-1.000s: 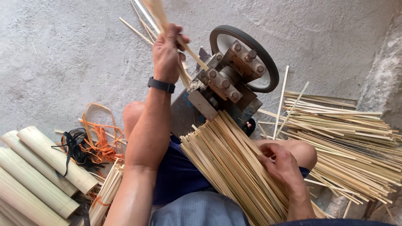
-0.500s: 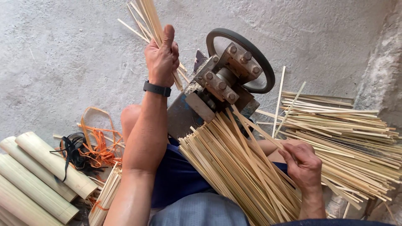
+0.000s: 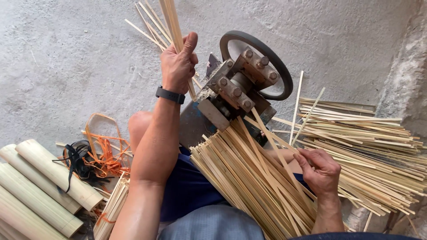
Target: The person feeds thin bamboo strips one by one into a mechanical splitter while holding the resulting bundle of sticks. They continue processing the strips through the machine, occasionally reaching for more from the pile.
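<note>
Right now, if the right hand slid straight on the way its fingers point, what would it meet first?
Probably the machine: the right hand, resting on the lap strips, points up-left along them toward it. Depth is unclear.

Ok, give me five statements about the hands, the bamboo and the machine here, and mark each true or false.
1. The left hand grips a few bamboo strips raised above the machine. True.
2. The right hand rests on the machine's wheel. False: it picks at a strip in the bundle on the lap.
3. A dark wristband sits on the left wrist. True.
4. The split bamboo culms lie at the person's right. False: they lie at the left, by the orange cord.
5. A loose pile of strips lies on the floor at the right. True.
</note>
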